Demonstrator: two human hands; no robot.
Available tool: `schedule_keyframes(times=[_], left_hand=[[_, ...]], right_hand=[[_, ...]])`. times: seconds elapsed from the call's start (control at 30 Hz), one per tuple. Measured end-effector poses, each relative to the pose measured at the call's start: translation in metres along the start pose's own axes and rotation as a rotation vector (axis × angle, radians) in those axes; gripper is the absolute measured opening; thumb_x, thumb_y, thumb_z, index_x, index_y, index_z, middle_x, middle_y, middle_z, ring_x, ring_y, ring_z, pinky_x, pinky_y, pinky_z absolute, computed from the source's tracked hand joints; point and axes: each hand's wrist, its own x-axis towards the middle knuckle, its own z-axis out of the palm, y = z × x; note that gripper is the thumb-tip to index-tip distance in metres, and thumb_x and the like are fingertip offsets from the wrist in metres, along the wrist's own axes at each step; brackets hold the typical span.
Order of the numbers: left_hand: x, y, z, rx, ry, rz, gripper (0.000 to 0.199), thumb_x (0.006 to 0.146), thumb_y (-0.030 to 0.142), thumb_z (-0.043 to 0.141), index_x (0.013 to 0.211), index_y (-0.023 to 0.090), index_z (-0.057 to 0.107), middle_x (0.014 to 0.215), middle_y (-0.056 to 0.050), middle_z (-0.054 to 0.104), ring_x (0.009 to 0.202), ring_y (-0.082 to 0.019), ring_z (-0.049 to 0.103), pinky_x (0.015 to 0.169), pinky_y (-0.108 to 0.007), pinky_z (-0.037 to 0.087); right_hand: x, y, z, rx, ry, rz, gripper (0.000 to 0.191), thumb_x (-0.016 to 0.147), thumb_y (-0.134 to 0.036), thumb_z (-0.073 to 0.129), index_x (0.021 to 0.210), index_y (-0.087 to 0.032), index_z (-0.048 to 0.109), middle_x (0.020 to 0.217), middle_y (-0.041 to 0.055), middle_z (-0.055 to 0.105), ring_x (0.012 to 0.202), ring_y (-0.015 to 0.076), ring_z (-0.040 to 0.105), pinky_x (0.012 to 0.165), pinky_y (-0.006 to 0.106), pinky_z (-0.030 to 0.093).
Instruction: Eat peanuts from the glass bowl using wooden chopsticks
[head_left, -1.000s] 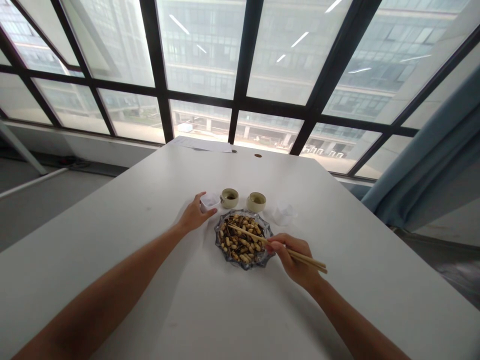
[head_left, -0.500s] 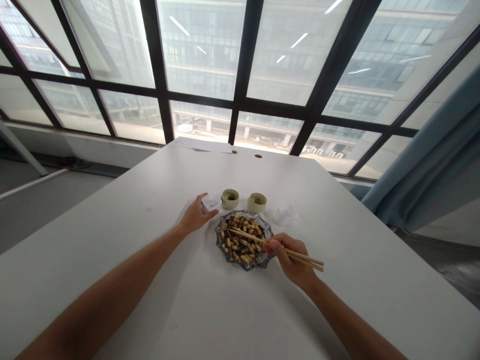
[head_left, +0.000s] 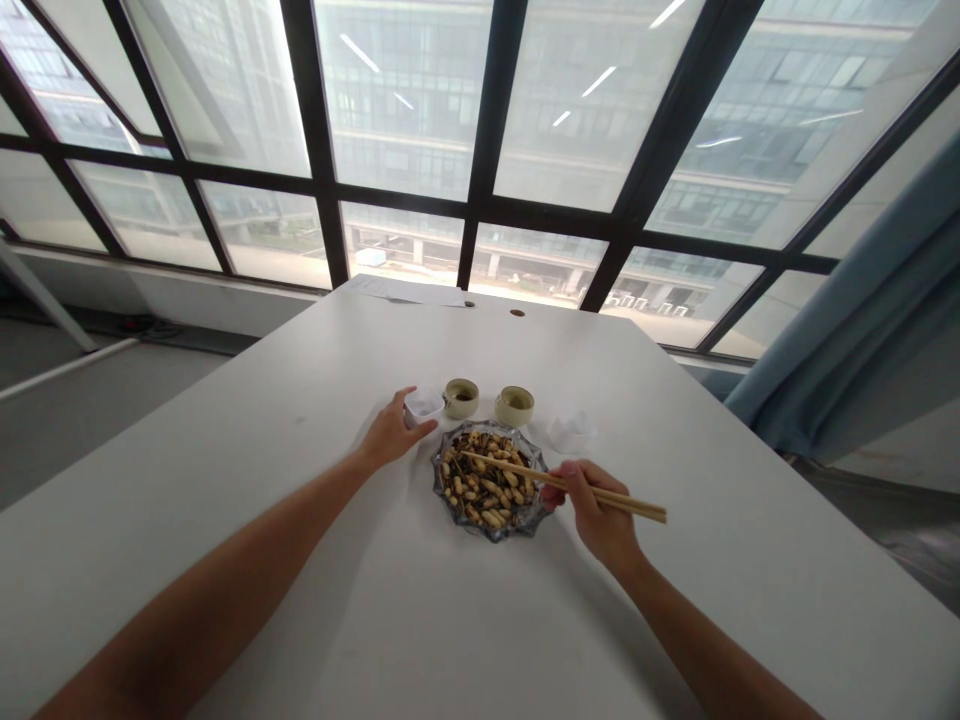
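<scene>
- the left arm reaches in from the near left, stretched long and slanting toward the far right across the white table [head_left: 375, 620], with its forearm low over the surface.
- the left hand [head_left: 391, 432] grips the small white bowl [head_left: 425, 406] from its left side, a finger toward the far edge and the thumb along the near edge, palm turned to the right.
- the right arm comes from the near right, slanting toward the far left, its wrist just beyond the right edge of the glass dish [head_left: 495, 534].
- the right hand [head_left: 600, 510] is closed around the wooden chopsticks [head_left: 517, 466], thumb on top and fingers curled beneath; the rear ends stick out to the right.
- the sticks lie close together, tips over the far left part of the peanuts [head_left: 491, 490], which fill the dish between the two hands; whether the tips pinch one cannot be told.
- beyond the dish stand the left green cup [head_left: 460, 408], just beside the bowl, and the right green cup [head_left: 514, 413]; a white container [head_left: 571, 435] sits farther right.
</scene>
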Motion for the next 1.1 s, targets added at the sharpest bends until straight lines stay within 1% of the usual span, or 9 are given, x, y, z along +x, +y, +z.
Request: schedule_keyframes(times=[0.17, 0.23, 0.33, 0.5, 0.57, 0.7, 0.83, 0.97, 1.1], left_hand=[[-0.001, 0.001, -0.001, 0.009, -0.011, 0.005, 0.079, 0.075, 0.054, 0.068, 0.139, 0.016, 0.04, 0.117, -0.014, 0.067, 0.105, -0.027, 0.065, 0.093, -0.042, 0.05], [-0.002, 0.002, -0.001, 0.014, -0.01, -0.003, 0.079, 0.075, 0.054, 0.068, 0.139, 0.016, 0.041, 0.117, -0.014, 0.067, 0.105, -0.027, 0.064, 0.093, -0.042, 0.05], [-0.002, 0.002, -0.002, 0.011, 0.013, 0.011, 0.077, 0.074, 0.053, 0.068, 0.137, 0.016, 0.043, 0.119, -0.013, 0.065, 0.107, -0.026, 0.064, 0.095, -0.041, 0.05], [0.0, -0.002, 0.0, -0.022, 0.073, 0.124, 0.069, 0.072, 0.048, 0.071, 0.13, 0.019, 0.049, 0.131, -0.013, 0.058, 0.113, -0.025, 0.06, 0.096, -0.04, 0.05], [0.0, -0.004, 0.001, -0.029, 0.105, 0.168, 0.065, 0.071, 0.043, 0.073, 0.128, 0.02, 0.05, 0.129, -0.011, 0.058, 0.113, -0.026, 0.059, 0.094, -0.04, 0.051], [-0.002, -0.005, 0.0, -0.043, 0.21, 0.285, 0.058, 0.069, 0.028, 0.074, 0.122, 0.021, 0.051, 0.119, -0.009, 0.061, 0.113, -0.026, 0.059, 0.095, -0.042, 0.051], [-0.004, 0.0, -0.003, -0.061, 0.287, 0.388, 0.054, 0.071, 0.021, 0.071, 0.12, 0.021, 0.05, 0.12, -0.01, 0.06, 0.115, -0.026, 0.057, 0.102, -0.044, 0.047], [-0.004, 0.003, -0.005, -0.062, 0.327, 0.415, 0.052, 0.072, 0.02, 0.07, 0.12, 0.021, 0.05, 0.121, -0.01, 0.059, 0.116, -0.026, 0.057, 0.103, -0.044, 0.046], [-0.004, 0.002, -0.004, -0.054, 0.327, 0.401, 0.054, 0.071, 0.021, 0.071, 0.121, 0.021, 0.05, 0.12, -0.01, 0.06, 0.116, -0.026, 0.057, 0.103, -0.044, 0.047]], right_hand=[[0.007, 0.021, -0.01, 0.277, 0.144, 0.216, 0.046, 0.076, -0.062, 0.07, 0.07, -0.017, 0.066, 0.052, 0.0041, 0.066, 0.041, 0.0144, 0.058, 0.04, 0.026, 0.049], [0.007, 0.029, -0.013, 0.364, 0.172, 0.287, 0.046, 0.072, -0.062, 0.074, 0.068, -0.017, 0.065, 0.052, 0.004, 0.065, 0.041, 0.013, 0.057, 0.039, 0.024, 0.049], [0.006, 0.039, -0.014, 0.424, 0.191, 0.355, 0.046, 0.07, -0.061, 0.076, 0.068, -0.017, 0.063, 0.052, 0.0036, 0.065, 0.04, 0.0127, 0.057, 0.037, 0.023, 0.049], [0.005, 0.047, -0.013, 0.431, 0.154, 0.356, 0.044, 0.076, -0.061, 0.072, 0.07, -0.019, 0.062, 0.053, 0.0034, 0.065, 0.04, 0.0142, 0.059, 0.036, 0.024, 0.05], [0.005, 0.047, -0.012, 0.469, 0.188, 0.39, 0.045, 0.072, -0.061, 0.076, 0.069, -0.018, 0.063, 0.053, 0.003, 0.065, 0.04, 0.0128, 0.059, 0.036, 0.021, 0.05], [0.006, 0.041, -0.008, 0.568, 0.287, 0.48, 0.049, 0.056, -0.057, 0.087, 0.067, -0.015, 0.064, 0.051, 0.0023, 0.064, 0.041, 0.0103, 0.057, 0.036, 0.017, 0.048], [0.006, 0.037, -0.007, 0.604, 0.307, 0.504, 0.045, 0.058, -0.053, 0.088, 0.065, -0.015, 0.064, 0.05, 0.0028, 0.064, 0.04, 0.0105, 0.057, 0.035, 0.017, 0.047], [0.006, 0.037, -0.007, 0.601, 0.313, 0.505, 0.045, 0.057, -0.054, 0.088, 0.063, -0.015, 0.065, 0.049, 0.003, 0.064, 0.04, 0.0101, 0.056, 0.036, 0.017, 0.047], [0.006, 0.038, -0.007, 0.594, 0.321, 0.501, 0.047, 0.056, -0.056, 0.088, 0.063, -0.015, 0.065, 0.049, 0.003, 0.064, 0.041, 0.0096, 0.056, 0.036, 0.017, 0.047]])
